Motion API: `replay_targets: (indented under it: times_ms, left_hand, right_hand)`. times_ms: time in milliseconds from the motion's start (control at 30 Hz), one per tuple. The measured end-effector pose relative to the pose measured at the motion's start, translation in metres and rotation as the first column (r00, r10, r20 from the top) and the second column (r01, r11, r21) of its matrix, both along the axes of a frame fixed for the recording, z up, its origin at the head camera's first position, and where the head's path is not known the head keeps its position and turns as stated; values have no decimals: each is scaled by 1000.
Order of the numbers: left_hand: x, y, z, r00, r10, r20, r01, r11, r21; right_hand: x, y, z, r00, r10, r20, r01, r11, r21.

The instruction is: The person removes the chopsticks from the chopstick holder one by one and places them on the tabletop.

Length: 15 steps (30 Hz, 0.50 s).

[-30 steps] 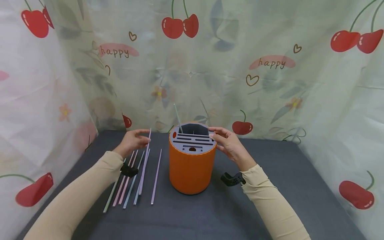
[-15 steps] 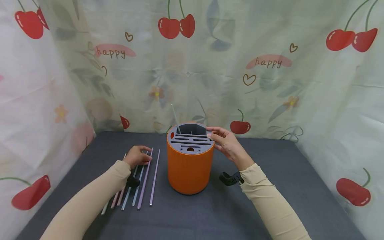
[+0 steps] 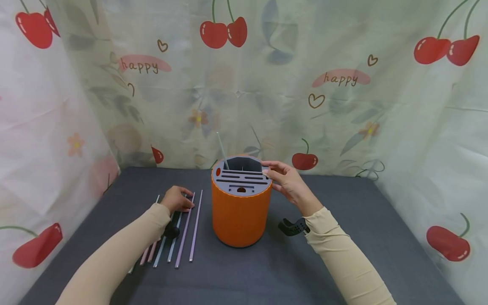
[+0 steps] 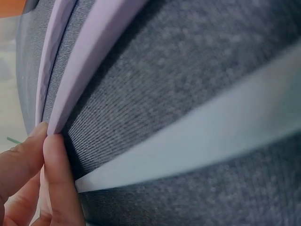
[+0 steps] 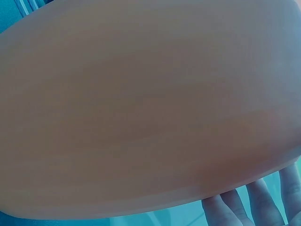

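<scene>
My left hand (image 3: 177, 199) is low over the dark cloth, its thumb and a finger pinching the far end of a purple chopstick (image 3: 184, 237). In the left wrist view the fingertips meet at the narrow end of this chopstick (image 4: 87, 61). Beside it lie a second purple chopstick (image 3: 196, 231) and several blue and pink ones, partly hidden by my wrist. With my right hand (image 3: 287, 184) I grip the rim of an orange slotted knife holder (image 3: 239, 220), thumb on top. The holder's wall (image 5: 141, 117) fills most of the right wrist view, with fingers (image 5: 265, 205) below it.
A pale green stick (image 3: 221, 146) leans upright in the holder's rear compartment. The grey top (image 3: 249, 188) has long slots and a red-edged hole. A dark cloth (image 3: 343, 254) covers the table, and a printed curtain (image 3: 267, 114) hangs close behind.
My left hand has come down and slightly right, lowering the purple chopstick from a raised position to lie among the others. The right hand keeps its place on the knife holder's rim.
</scene>
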State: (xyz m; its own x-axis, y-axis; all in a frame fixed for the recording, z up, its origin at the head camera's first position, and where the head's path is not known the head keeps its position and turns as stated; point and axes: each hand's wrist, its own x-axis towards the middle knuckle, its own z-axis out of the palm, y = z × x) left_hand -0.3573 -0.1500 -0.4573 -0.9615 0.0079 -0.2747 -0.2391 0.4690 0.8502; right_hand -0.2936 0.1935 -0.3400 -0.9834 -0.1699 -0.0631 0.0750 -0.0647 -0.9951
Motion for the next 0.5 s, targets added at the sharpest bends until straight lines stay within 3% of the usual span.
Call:
replay_targets:
  times_ms: [500]
  left_hand:
    - [-1, 0, 0, 1000, 10, 10, -10, 1000, 8]
  right_hand:
    - [0, 0, 0, 1000, 0, -3, 0, 1000, 13]
